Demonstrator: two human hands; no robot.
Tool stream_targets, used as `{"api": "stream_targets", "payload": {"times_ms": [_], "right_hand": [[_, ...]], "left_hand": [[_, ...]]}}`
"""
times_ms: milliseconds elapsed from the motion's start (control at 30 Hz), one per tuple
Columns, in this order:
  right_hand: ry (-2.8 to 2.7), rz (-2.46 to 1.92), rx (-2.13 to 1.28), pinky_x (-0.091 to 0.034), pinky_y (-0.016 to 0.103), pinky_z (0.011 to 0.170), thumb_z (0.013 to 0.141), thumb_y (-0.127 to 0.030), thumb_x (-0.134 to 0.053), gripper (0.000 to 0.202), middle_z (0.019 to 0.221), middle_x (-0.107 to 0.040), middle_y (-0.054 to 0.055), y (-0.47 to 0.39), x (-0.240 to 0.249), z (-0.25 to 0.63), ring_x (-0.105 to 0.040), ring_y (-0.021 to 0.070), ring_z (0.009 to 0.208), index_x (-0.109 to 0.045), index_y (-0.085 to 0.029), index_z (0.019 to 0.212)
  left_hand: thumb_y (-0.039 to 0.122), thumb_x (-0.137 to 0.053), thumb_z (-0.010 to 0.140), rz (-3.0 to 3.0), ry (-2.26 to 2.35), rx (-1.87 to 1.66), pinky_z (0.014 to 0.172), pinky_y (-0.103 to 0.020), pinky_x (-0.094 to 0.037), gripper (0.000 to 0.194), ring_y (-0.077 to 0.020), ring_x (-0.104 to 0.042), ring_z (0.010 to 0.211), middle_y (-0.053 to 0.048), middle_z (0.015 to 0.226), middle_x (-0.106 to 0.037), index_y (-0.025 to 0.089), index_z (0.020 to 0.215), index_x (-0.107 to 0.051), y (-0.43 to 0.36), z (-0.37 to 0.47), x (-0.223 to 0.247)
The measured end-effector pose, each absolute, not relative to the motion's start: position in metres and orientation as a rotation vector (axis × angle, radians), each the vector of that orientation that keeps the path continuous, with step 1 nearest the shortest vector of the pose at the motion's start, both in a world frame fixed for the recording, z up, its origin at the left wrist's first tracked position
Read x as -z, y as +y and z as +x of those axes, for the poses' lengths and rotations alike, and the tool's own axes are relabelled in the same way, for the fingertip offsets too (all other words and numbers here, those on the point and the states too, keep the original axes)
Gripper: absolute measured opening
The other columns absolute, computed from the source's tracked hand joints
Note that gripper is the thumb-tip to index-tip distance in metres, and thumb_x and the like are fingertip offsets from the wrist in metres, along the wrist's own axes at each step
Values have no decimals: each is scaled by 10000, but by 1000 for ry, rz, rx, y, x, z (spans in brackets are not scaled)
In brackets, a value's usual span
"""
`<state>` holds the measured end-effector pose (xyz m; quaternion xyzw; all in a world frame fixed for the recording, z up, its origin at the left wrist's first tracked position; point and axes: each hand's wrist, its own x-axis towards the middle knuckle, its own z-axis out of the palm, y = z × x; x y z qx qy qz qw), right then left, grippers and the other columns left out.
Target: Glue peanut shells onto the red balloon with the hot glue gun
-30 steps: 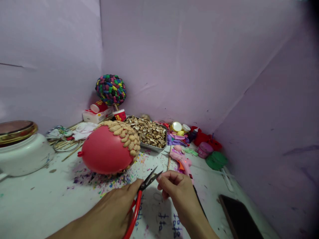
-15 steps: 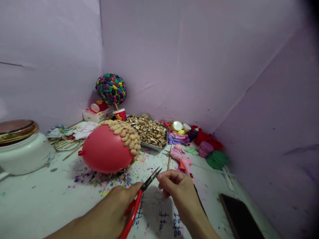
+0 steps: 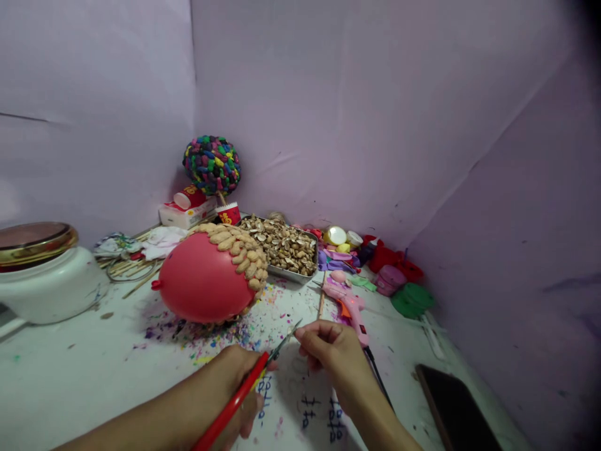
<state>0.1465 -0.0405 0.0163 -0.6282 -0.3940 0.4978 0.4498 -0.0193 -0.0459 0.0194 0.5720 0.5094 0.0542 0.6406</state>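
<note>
My left hand (image 3: 235, 382) is closed around red-handled scissors (image 3: 237, 401), whose blades point away from me and up to the right. At the blade tips, my right hand (image 3: 331, 354) pinches thumb against fingers; whatever sits between them is too small to make out. Beyond my left hand, a red balloon (image 3: 201, 279) lies on the table with peanut shells (image 3: 251, 257) covering its far right side. A pink glue gun (image 3: 345, 297) rests just past my right hand, its nozzle towards the left.
A metal tray (image 3: 293, 275) of loose shells stands behind the balloon. At left is a white pot (image 3: 51, 288); at right lies a phone (image 3: 453, 404). Paint tubs (image 3: 413, 299) line the right wall. A multicoloured ball (image 3: 212, 164) on a stick stands in the back corner.
The scissors have turned lower in my left hand, and their blades look closer together. My left fingers show more underneath. My right hand keeps its pinch in nearly the same place.
</note>
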Motion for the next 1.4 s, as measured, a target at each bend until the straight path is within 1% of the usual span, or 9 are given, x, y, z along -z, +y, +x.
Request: {"api": "stream_targets", "payload": {"times_ms": [133, 200, 400, 533, 600, 733, 867, 1033, 1400], "right_hand": [[-997, -1567, -1241, -266, 198, 363, 544, -308, -611, 181, 405, -516, -35, -40, -13, 147, -376, 51, 326, -581, -132, 511], [-1012, -1574, -1240, -257, 198, 361, 548, -307, -604, 181, 400, -508, -36, -39, -11, 147, -370, 51, 323, -576, -134, 501], [-1066, -1610, -1192, -258, 196, 372, 580, -278, -593, 153, 406, -495, -41, -38, -5, 148, -360, 52, 339, -583, -140, 515], [-1160, -1630, -1142, -267, 201, 380, 598, -245, -608, 125, 399, -484, -44, -37, 5, 151, -365, 64, 353, -597, -149, 519], [-1215, -1640, -1087, -281, 205, 385, 605, -235, -614, 85, 416, -507, -40, -36, 10, 153, -396, 81, 369, -627, -155, 578], [-1329, -1683, -934, -313, 216, 401, 682, -255, -565, 153, 494, -582, -22, -35, 16, 158, -471, 115, 409, -660, -172, 768], [-1513, -1747, -822, -371, 236, 467, 743, -259, -503, 201, 616, -655, 18, -33, 10, 155, -554, 148, 506, -664, -174, 828], [-1876, -1798, -620, -370, 271, 586, 735, -252, -551, 177, 786, -701, 41, -36, -8, 136, -603, 190, 684, -703, -218, 820], [-2250, -1850, -352, -308, 296, 554, 734, -165, -512, 168, 779, -663, 131, -37, -8, 111, -596, 260, 745, -679, -146, 729]], "left_hand": [[270, -494, 654, 1310, 1280, -17, 241, -158, -167, 263, -59, -289, 251, 100, 435, -439, 200, 906, -464, -47, -22, -26], [264, -477, 658, 1312, 1287, -32, 237, -157, -174, 294, -60, -297, 254, 99, 457, -462, 203, 943, -437, -47, -24, -22], [238, -446, 647, 1401, 1264, 20, 281, -171, -230, 43, -63, -303, 281, 94, 401, -390, 205, 653, -419, -45, -25, -28], [185, -446, 659, 1724, 1143, -212, 429, -188, -328, 49, -96, -469, 459, 46, 520, -540, 192, 620, -475, -42, -29, -28], [173, -446, 686, 1880, 1138, -309, 509, -201, -361, 98, -128, -547, 574, 16, 631, -629, 194, 664, -539, -40, -31, -23], [193, -429, 750, 2044, 1285, -337, 574, -233, -403, 196, -183, -610, 653, -38, 715, -674, 208, 824, -610, -37, -36, -21], [183, -408, 763, 2229, 1567, -192, 658, -314, -441, 352, -259, -640, 755, -117, 809, -686, 184, 1078, -566, -36, -39, -27], [146, -342, 772, 2303, 1657, 92, 634, -407, -463, 410, -332, -651, 748, -175, 815, -688, 125, 1143, -515, -36, -35, -24], [165, -348, 777, 2347, 1711, 40, 596, -448, -464, 313, -364, -644, 714, -184, 765, -675, 123, 1015, -546, -31, -33, -17]]}}
